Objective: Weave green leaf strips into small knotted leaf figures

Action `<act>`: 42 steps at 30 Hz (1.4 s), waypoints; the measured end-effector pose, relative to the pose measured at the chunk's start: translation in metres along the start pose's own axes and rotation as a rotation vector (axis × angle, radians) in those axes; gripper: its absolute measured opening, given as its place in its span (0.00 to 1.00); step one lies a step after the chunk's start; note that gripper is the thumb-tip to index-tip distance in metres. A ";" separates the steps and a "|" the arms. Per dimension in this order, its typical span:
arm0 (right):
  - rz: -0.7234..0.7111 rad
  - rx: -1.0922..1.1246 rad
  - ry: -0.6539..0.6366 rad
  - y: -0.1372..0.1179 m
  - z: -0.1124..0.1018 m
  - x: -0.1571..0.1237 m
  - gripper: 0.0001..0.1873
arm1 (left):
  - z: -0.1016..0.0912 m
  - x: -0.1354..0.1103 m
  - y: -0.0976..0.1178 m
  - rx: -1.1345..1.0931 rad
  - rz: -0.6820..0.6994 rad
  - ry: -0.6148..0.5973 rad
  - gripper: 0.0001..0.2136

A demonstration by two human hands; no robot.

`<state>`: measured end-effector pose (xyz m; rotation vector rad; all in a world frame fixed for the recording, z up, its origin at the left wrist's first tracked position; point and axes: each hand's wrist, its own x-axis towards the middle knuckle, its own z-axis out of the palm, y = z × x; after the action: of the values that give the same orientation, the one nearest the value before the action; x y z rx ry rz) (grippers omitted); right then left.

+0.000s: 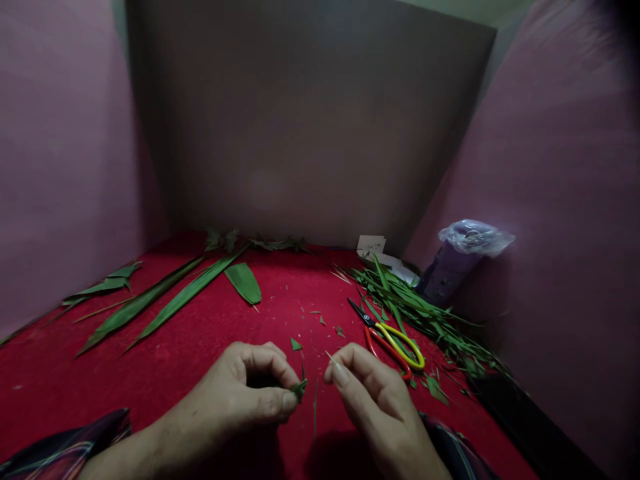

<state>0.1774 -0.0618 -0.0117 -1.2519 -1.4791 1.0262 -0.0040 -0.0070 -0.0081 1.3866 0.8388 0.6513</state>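
Observation:
My left hand (pixel 250 387) pinches a small folded piece of green leaf (pixel 300 387) between thumb and fingertips, most of it hidden by the fingers. A thin leaf strip sticks up from it. Just to the right, my right hand (pixel 375 400) is closed on a thin pale sliver (pixel 331 357), its tip poking out past the thumb. The two hands are apart, over the red cloth (pixel 200 353). Beyond my right hand lie scissors (pixel 387 340) with one red and one yellow handle, blades pointing away and slightly left.
Long green leaves (pixel 170 313) lie at the left, and a short cut leaf (pixel 244 283) rests mid-back. A heap of leaf strips (pixel 425 317) runs along the right. Behind it stands a purple container (pixel 447 270) with clear plastic on top. Leaf scraps (pixel 296 344) dot the middle. Walls enclose three sides.

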 end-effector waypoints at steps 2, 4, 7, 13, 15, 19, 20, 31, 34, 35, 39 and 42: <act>0.100 0.134 -0.029 -0.002 0.001 0.003 0.18 | 0.001 0.000 0.000 0.042 0.007 -0.014 0.02; 0.136 0.190 -0.045 -0.004 0.003 0.005 0.19 | 0.002 -0.001 0.001 0.103 0.022 -0.019 0.01; 0.176 0.180 -0.058 -0.004 0.007 0.006 0.19 | 0.004 -0.002 0.002 0.186 0.032 -0.025 0.01; 0.252 0.241 -0.121 -0.003 0.008 0.008 0.16 | 0.006 -0.005 0.002 0.279 0.005 -0.032 0.02; 0.262 0.321 -0.157 -0.001 0.006 0.009 0.15 | 0.006 -0.005 0.002 0.288 0.005 -0.050 0.02; 0.312 0.444 -0.178 0.000 0.004 0.009 0.14 | 0.007 -0.005 0.003 0.319 0.024 -0.072 0.02; 0.325 0.453 -0.180 0.000 0.004 0.009 0.13 | 0.007 -0.005 0.003 0.332 0.012 -0.063 0.01; 0.312 0.446 -0.167 0.005 0.006 0.009 0.17 | 0.005 -0.008 -0.004 0.244 -0.009 -0.016 0.02; 0.314 0.442 -0.171 0.008 0.007 0.010 0.18 | 0.003 -0.006 -0.005 0.198 0.026 -0.073 0.02; 0.313 0.439 -0.175 0.009 0.008 0.010 0.19 | 0.002 -0.005 -0.005 0.183 0.030 -0.093 0.02; 0.289 0.403 -0.176 0.012 0.008 0.011 0.22 | 0.000 -0.002 -0.005 0.099 0.015 -0.134 0.04; 0.263 0.392 -0.141 0.012 0.008 0.012 0.23 | 0.000 -0.002 -0.005 -0.048 -0.051 -0.132 0.07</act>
<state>0.1718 -0.0487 -0.0235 -1.1226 -1.1570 1.5232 -0.0058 -0.0085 -0.0132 1.3458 0.7466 0.5309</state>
